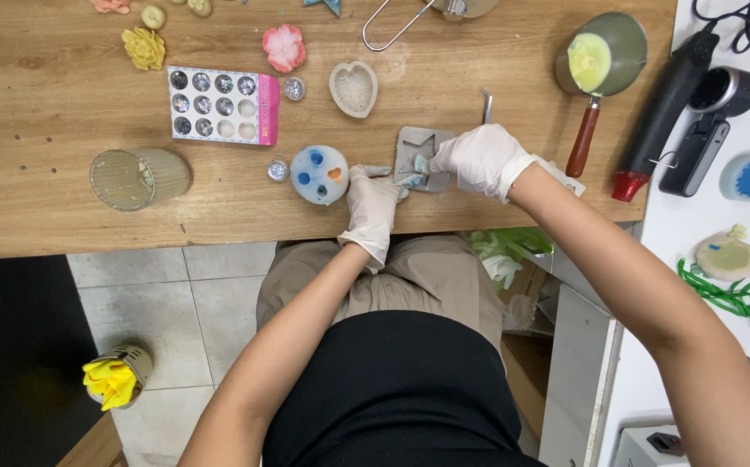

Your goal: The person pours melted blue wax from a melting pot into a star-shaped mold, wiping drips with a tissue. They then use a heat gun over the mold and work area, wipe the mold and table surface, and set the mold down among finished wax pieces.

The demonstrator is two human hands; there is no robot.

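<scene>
Both my hands wear white gloves at the front edge of a wooden table (46, 86). My left hand (371, 206) grips the lower left corner of a grey star-shaped mould (411, 149). Over the mould's right side, my right hand (482, 157) pinches a small pale blue piece (421, 164) in the star cavity. Just left of my left hand lies a round pale blue disc (319, 174) with blue and orange bits on it.
A ribbed glass (137, 178) lies at the left. A tray of glitter pots (223, 105), a heart mould (354, 87), wax flowers (284, 47) and tweezers (486, 105) lie behind. A pot of yellow wax (601, 55) and a heat gun (667, 102) are at right.
</scene>
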